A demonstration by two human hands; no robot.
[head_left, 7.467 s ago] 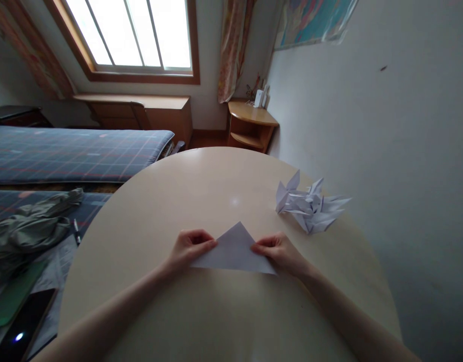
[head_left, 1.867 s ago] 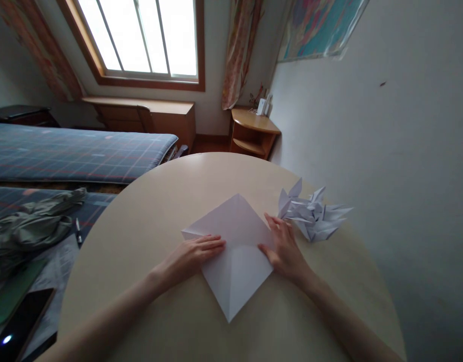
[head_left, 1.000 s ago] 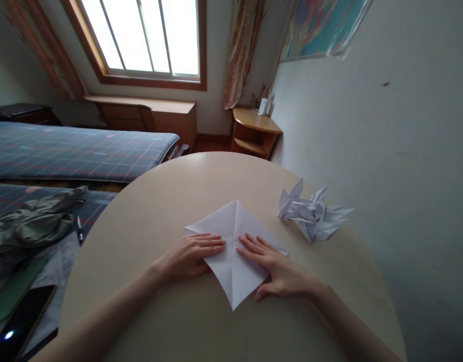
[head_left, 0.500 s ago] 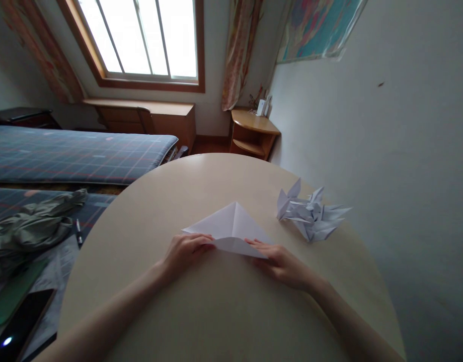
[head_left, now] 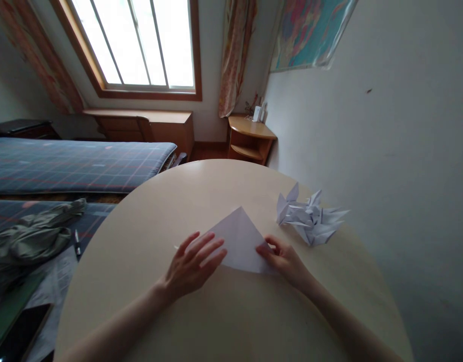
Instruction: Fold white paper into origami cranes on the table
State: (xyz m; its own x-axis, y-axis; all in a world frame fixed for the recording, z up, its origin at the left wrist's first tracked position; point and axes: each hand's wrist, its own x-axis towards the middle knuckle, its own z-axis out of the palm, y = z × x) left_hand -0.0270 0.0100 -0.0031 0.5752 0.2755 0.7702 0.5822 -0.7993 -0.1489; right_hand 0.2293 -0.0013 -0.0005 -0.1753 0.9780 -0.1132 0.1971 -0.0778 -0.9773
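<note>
A folded sheet of white paper (head_left: pixel 241 241), roughly triangular with its peak pointing away from me, lies between my hands over the round table (head_left: pixel 231 317). My right hand (head_left: pixel 282 256) pinches its right corner between thumb and fingers. Over the paper's left part is my left hand (head_left: pixel 196 261), palm down with fingers spread; whether the fingertips touch the paper I cannot tell. That hand partly hides the left corner. To the right of the sheet sits a cluster of folded white paper pieces (head_left: pixel 310 216) with pointed tips.
The white wall (head_left: pixel 405 176) borders the table's right side. At left, a plaid mattress (head_left: pixel 80 163) lies beyond the table edge, with crumpled grey-green cloth (head_left: pixel 31 226), a pen (head_left: pixel 77 244) and a dark phone (head_left: pixel 23 329) nearer me. A corner shelf (head_left: pixel 252 130) stands behind.
My left hand has lifted from its pressing grip and spread its fingers. My right hand now pinches the right corner. The near fold no longer shows, and the paper presents a smooth face.
</note>
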